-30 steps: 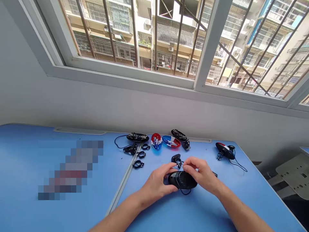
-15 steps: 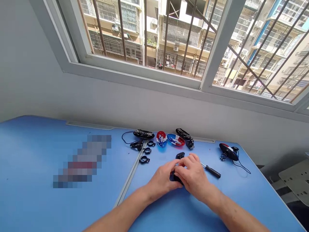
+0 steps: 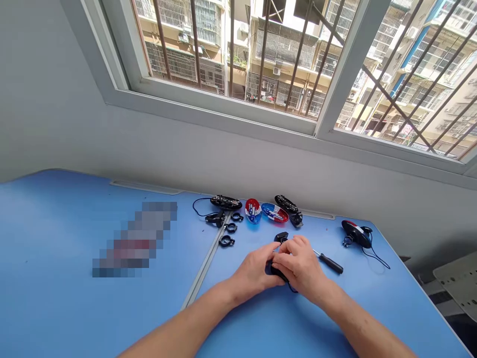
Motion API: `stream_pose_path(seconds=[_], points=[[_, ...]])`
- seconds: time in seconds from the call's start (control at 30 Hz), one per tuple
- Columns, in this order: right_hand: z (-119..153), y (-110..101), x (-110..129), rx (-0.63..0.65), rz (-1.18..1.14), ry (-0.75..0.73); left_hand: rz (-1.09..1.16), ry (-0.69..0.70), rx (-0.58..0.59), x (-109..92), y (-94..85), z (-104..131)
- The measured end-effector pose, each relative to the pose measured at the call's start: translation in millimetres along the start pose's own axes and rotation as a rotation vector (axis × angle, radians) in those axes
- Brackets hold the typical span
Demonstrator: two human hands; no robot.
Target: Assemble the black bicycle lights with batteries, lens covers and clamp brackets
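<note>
Above the blue table, my left hand (image 3: 255, 271) grips the left side of a black oval light housing (image 3: 278, 271), thumb below and fingers above. From the right, my right hand (image 3: 300, 261) closes over the same housing with bent fingers. Most of the housing is hidden by the fingers, and I cannot tell what the right fingertips pinch. A thin black cord (image 3: 293, 289) shows under my right hand. Just beyond the hands lies a small black bracket piece (image 3: 280, 237). A screwdriver (image 3: 331, 263) with a black handle rests right of my right hand.
Along the back lie black oval housings (image 3: 226, 203), a red-and-blue lens cover (image 3: 253, 212), another lens cover (image 3: 275, 213) and black clamp rings (image 3: 225, 245). A whole light with a cord (image 3: 356, 233) sits at right. A blurred-out item (image 3: 134, 243) lies at left. A wall and window stand behind.
The view has shifted slightly, so the table items appear a little further right and up. Both hands stay on the housing; the cord beneath my right hand now shows.
</note>
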State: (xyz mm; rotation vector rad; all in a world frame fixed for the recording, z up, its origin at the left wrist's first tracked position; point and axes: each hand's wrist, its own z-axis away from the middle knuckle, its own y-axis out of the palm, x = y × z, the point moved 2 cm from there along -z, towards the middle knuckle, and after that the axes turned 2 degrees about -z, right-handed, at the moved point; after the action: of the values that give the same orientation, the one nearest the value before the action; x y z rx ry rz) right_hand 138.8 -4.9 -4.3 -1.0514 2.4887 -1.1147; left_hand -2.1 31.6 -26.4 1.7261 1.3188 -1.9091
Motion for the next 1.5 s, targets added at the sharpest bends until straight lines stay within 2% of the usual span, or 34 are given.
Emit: stream_pose_path(seconds=[0.3,0.67,1.07,1.27,1.5], points=[[1,2,2,-0.025,0.082,-0.048,-0.022,-0.008,-0.001,2,1.0,-1],[3,4,-3,0.110,0.068,-0.053,-0.023,-0.012,-0.002,-6,-1.0,1],[2,-13,-6,0.180,-0.102,0.037,-0.062,-0.012,-0.029,1,-0.2,1],[2,-21,2,0.201,-0.063,-0.030,-0.065,-0.007,-0.031,9,2.5,0],[4,-21,4,0.212,-0.015,-0.061,-0.063,0.006,-0.037,13,3.7,0]])
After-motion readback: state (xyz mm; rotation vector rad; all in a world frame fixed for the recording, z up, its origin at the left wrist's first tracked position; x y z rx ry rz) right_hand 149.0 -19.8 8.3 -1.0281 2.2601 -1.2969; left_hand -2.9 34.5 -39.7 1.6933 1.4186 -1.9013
